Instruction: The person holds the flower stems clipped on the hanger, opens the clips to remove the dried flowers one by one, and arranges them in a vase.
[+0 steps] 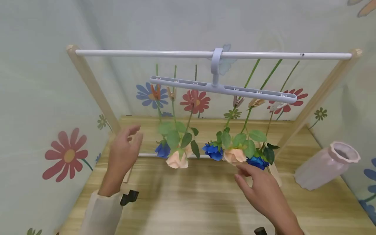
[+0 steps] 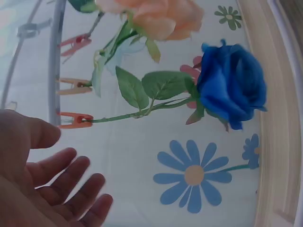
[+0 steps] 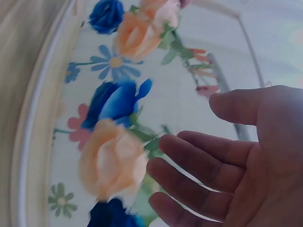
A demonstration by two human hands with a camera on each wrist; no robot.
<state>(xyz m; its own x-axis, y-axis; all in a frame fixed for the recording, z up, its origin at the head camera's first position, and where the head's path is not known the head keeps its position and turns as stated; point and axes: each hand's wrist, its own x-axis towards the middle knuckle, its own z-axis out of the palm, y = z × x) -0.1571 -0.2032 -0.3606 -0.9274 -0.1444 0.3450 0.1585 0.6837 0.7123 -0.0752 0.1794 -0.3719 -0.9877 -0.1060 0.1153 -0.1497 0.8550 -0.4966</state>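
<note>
"While the left hand (image 1: 124, 150) and right hand (image 1: 262, 192) have relaxed, empty fingers, how do the roses (image 1: 177, 160) hang?"

"Blooms down, stems up, some slanted, pinched by clips (image 1: 155, 92) under the hanger (image 1: 215, 86)."

"And the vase (image 1: 323, 166)?"

"Upright on the counter (image 1: 188, 202), mouth upward, its depths unclear."

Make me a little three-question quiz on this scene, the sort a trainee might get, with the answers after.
1. Count: how many flowers hang from the hanger?

2. Pick one: in the head view, where is the vase?
A) left of the rack
B) right of the rack
C) on top of the rack

3. True or false: the flowers hang with their heads up.

Key:
1. Six: three blue, three peach.
2. B.
3. False; they hang upside down.
</note>
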